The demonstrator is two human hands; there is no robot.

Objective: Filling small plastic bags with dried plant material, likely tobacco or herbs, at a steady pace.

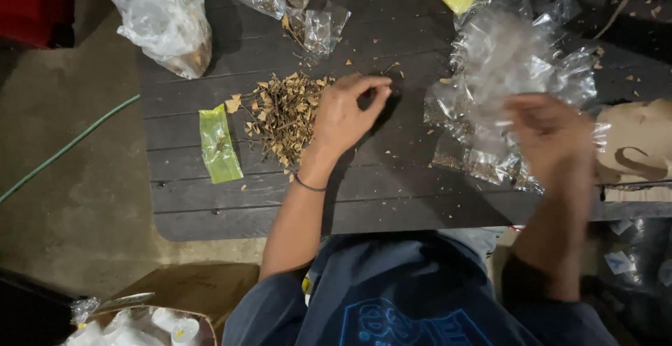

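Head view: left hand (343, 111) fingers pinch dried herb bits (285, 114); blurred right hand (553, 139) grip unclear.

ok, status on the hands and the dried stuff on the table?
Left hand pinching at the edge of the brown dried herb pile. Right hand blurred over the heap of clear plastic bags; grip unclear. Green sachet lies beside the pile.

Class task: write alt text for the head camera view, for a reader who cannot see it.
Seen from above, a person's left hand pinches at a pile of dried herb pieces on a dark slatted table, while the blurred right hand reaches into a heap of small clear plastic bags. A green sachet lies left of the pile.
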